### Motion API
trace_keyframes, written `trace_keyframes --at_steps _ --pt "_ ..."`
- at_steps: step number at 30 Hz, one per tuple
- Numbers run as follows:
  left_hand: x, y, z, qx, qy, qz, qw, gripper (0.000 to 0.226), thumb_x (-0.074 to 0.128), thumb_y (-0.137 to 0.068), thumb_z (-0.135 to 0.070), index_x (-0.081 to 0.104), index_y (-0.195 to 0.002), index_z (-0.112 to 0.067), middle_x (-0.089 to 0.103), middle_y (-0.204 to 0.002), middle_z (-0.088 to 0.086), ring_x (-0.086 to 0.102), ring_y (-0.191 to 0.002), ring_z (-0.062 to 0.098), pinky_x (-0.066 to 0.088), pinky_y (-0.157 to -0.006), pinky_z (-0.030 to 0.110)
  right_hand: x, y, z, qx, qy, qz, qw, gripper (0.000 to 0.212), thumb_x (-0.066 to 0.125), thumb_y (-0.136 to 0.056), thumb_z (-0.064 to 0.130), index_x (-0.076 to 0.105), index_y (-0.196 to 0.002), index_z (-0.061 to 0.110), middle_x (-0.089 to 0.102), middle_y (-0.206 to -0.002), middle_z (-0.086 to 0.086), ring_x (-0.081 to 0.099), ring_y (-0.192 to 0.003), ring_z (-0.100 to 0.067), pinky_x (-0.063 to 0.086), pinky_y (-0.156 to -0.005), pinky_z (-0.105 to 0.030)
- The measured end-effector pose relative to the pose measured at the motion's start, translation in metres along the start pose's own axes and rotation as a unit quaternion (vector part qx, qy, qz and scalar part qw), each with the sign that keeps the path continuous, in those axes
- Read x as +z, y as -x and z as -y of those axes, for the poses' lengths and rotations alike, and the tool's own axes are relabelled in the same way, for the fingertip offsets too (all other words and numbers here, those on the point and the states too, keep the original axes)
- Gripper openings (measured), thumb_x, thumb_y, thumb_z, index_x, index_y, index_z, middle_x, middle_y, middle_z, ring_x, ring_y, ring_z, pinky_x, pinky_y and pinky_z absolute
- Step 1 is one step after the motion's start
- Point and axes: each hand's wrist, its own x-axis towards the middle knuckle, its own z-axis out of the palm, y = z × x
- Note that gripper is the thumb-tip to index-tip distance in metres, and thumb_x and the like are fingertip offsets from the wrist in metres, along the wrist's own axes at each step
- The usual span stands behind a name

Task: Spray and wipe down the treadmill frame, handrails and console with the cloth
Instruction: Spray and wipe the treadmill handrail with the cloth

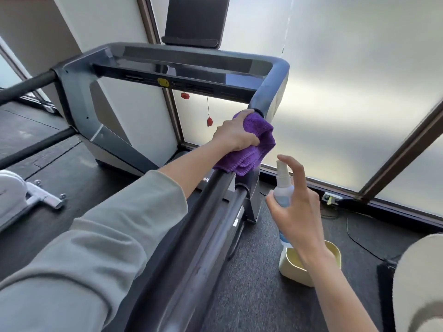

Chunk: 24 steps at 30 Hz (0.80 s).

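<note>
Frosted window wall (347,80) behind treadmill (182,65); dark carpet (259,295) below.

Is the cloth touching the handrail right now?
Touching. The head view shows the left hand pressing the purple cloth wrapped over the handrail.

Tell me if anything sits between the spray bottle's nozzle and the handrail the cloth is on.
Nothing visible. The right hand holds the spray bottle just right of the handrail, with open air between. The left hand grips the purple cloth on the rail's upper end.
</note>
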Motion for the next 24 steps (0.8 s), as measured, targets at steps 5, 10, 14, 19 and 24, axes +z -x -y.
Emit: trace_keyframes --at_steps 5,10,14,19,24 --pt "0.001 -0.013 -0.007 -0.015 0.0 -0.012 1.0 0.086 0.071 -0.079 -0.039 0.023 -0.149 -0.049 0.054 -0.132 0.008 0.056 -0.11 0.03 0.046 -0.097 0.036 -0.013 -0.032 -0.018 -0.022 -0.005 0.044 0.999 0.072 0.066 -0.081 0.007 0.036 -0.135 0.043 0.044 -0.055 0.006 0.046 -0.051 -0.011 0.036 -0.048 -0.011" --pt "0.004 0.006 0.003 -0.023 -0.02 -0.029 0.999 0.089 0.07 -0.075 -0.045 0.019 -0.148 -0.054 0.059 -0.128 0.009 0.056 -0.111 0.032 0.046 -0.1 0.039 -0.023 -0.043 -0.019 -0.056 -0.012 0.093 0.994 0.071 0.065 -0.082 0.005 0.036 -0.136 0.041 0.044 -0.056 0.004 0.043 -0.048 -0.01 0.034 -0.049 -0.015" --pt "0.002 0.031 0.01 -0.034 -0.031 -0.034 0.998 0.088 0.07 -0.078 -0.044 0.018 -0.147 -0.055 0.06 -0.127 0.008 0.058 -0.107 0.029 0.046 -0.094 0.032 -0.026 -0.039 -0.014 -0.064 -0.026 0.111 0.991 0.068 0.065 -0.083 0.006 0.038 -0.136 0.039 0.045 -0.055 0.003 0.046 -0.048 -0.015 0.038 -0.047 -0.021" --pt "-0.003 0.088 0.024 -0.037 -0.007 -0.024 0.999 0.087 0.072 -0.078 -0.041 0.02 -0.146 -0.056 0.061 -0.124 0.001 0.059 -0.105 0.023 0.045 -0.088 0.026 -0.028 -0.022 -0.008 -0.082 -0.064 0.135 0.985 0.071 0.066 -0.083 0.004 0.035 -0.133 0.043 0.054 -0.063 -0.007 0.054 -0.055 -0.023 0.046 -0.051 -0.031" --pt "-0.012 0.174 0.048 -0.066 0.044 -0.021 0.997 0.081 0.072 -0.071 -0.052 0.024 -0.134 -0.069 0.063 -0.119 -0.011 0.06 -0.108 0.013 0.046 -0.096 0.026 -0.032 0.004 -0.001 -0.102 -0.087 0.162 0.978 0.071 0.067 -0.083 0.005 0.037 -0.132 0.046 0.056 -0.064 -0.002 0.051 -0.052 -0.016 0.042 -0.049 -0.02"
